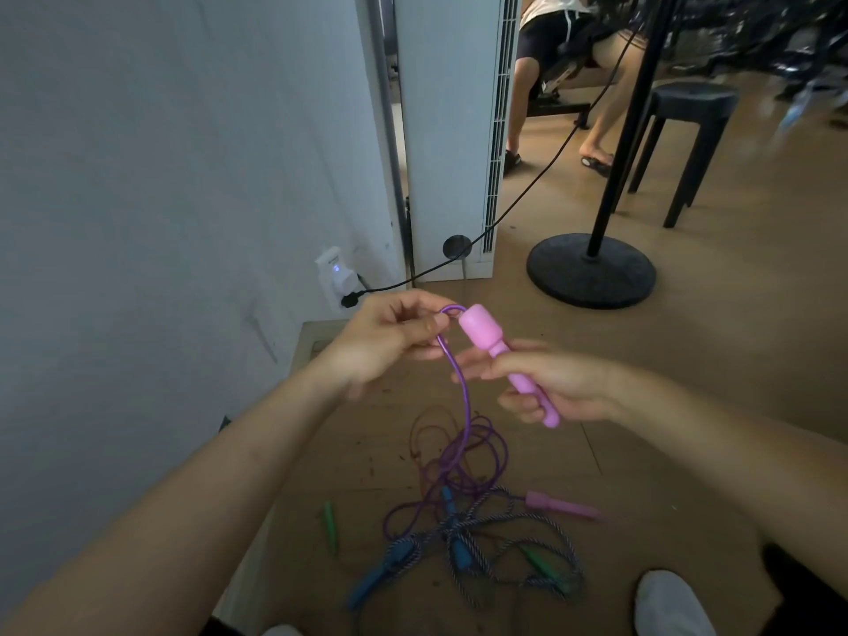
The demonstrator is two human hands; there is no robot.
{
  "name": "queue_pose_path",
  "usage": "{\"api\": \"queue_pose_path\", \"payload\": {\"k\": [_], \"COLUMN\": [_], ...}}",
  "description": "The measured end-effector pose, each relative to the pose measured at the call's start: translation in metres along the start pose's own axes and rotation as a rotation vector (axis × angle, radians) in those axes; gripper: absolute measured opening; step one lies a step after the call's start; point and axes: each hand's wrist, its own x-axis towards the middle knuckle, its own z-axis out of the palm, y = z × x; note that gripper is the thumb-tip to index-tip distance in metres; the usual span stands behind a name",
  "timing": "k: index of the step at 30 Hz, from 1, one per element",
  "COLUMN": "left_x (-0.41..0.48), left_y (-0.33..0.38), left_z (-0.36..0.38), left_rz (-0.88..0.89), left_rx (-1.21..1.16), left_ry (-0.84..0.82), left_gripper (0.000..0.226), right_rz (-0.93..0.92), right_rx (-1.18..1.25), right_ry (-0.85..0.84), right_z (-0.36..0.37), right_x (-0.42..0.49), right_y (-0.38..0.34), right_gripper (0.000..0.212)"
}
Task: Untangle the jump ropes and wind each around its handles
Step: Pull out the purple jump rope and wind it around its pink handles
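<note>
Jump ropes update: the purple rope (464, 397) is up in my hands, and the rest sits in a tangled pile (468, 521) on the wooden floor (688, 360), at 6 o'clock from my hands. My right hand (550, 383) has its fingers curled round the shaft of one pink handle (482, 330), fat end pointing to 11 o'clock. My left hand (385, 342) pinches the purple rope right where it loops out of that end. From there the rope hangs down into the pile. The other pink handle (562, 506) lies at the pile's 3 o'clock edge, and a green handle (330, 525) lies apart at 9 o'clock. Two blue handles (376, 580) and a braided rope (566, 550) are mixed in. My white shoe (670, 603) is at 5 o'clock.
</note>
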Motion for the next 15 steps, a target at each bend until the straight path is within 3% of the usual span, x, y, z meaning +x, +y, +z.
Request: {"api": "queue_pose_path", "payload": {"k": [4,10,15], "left_x": [-0.004,-0.009,-0.023], "left_y": [0.003,0.008,0.010], "left_z": [-0.001,-0.013,-0.005], "left_rz": [0.014,-0.059,-0.044], "left_rx": [-0.032,0.036,0.410], "left_ry": [-0.021,-0.031,-0.248], "left_gripper": [0.020,0.025,0.037], "right_rz": [0.044,0.069,0.117], "right_rx": [0.043,-0.163,-0.361], "right_ry": [-0.267,-0.115,-0.100], "right_z": [0.005,0.001,0.010], "right_x": [0.001,0.005,0.006], "right_y": [0.006,0.005,0.008], "right_gripper": [0.041,0.010,0.023]}}
